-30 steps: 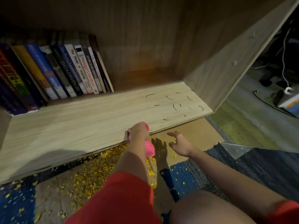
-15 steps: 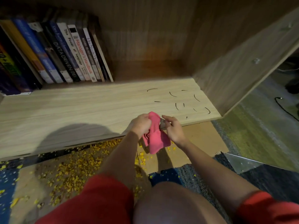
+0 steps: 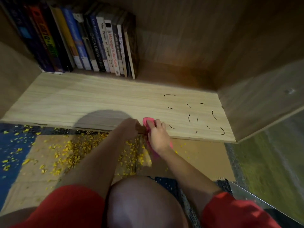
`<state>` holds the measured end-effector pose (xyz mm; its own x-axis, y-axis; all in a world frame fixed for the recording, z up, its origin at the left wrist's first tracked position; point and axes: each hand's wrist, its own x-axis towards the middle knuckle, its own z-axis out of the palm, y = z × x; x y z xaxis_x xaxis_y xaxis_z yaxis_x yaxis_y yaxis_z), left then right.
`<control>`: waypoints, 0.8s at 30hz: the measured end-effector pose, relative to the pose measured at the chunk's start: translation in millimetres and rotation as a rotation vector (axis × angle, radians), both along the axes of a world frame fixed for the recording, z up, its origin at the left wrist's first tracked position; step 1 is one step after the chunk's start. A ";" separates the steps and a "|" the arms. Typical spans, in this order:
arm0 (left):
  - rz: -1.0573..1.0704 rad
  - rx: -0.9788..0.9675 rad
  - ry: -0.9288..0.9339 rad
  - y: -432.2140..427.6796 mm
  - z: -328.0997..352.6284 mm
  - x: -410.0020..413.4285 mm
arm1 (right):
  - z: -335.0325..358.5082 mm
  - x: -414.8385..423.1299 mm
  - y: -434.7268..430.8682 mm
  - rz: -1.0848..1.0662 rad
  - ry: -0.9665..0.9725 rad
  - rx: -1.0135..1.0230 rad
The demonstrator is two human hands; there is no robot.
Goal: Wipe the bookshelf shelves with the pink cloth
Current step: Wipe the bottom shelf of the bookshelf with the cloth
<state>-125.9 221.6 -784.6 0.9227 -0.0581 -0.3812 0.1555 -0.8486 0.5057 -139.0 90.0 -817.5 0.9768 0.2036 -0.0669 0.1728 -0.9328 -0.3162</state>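
Bottom shelf [image 3: 82, 99] of the bookshelf, light wood grain, viewed from above. The pink cloth [image 3: 146, 120] lies at the shelf's front edge, right of centre; its upper fold is on the board and the remainder hangs below the edge. The right hand [image 3: 158, 137] grips it, fingers [image 3: 157, 122] curled over the upper fold and the palm covering most of the fabric. The left hand [image 3: 129, 127] sits at the same front edge, just beside the cloth on its left; its fingertips are in shadow, so whether it has hold of the cloth cannot be told. Short black curved marks [image 3: 189, 118] are scattered over the shelf's front right area, near the right side panel [image 3: 263, 104]. A row of upright books [image 3: 98, 46] stands along the back edge, from the left corner to about the middle. Below the front edge, yellow crumbs [image 3: 74, 150] cover a sheet of cardboard [image 3: 205, 158] and spread onto the blue carpet [image 3: 9, 142]. A rounded shadow [image 3: 102, 119] falls on the shelf left of the hands.
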 end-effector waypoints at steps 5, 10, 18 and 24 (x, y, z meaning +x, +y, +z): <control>0.019 -0.047 0.002 -17.4 0.8 -0.8 | 2.7 -12.0 -24.4 0.011 0.013 -0.051; -0.081 0.034 -0.095 -49.9 -16.0 2.0 | -5.1 -17.3 -87.6 -0.208 -0.011 -0.066; -0.192 0.172 -0.235 -55.6 -36.4 -10.2 | -5.1 -13.3 -52.8 -0.271 0.007 -0.072; -0.067 0.123 -0.225 -39.6 -43.3 1.8 | -0.8 4.0 -84.1 -0.158 0.015 -0.266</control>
<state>-124.1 181.9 -828.0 0.9807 -0.0879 -0.1748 -0.0079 -0.9104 0.4137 -135.0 5.9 -818.2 0.9935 0.0226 -0.1120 0.0161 -0.9981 -0.0587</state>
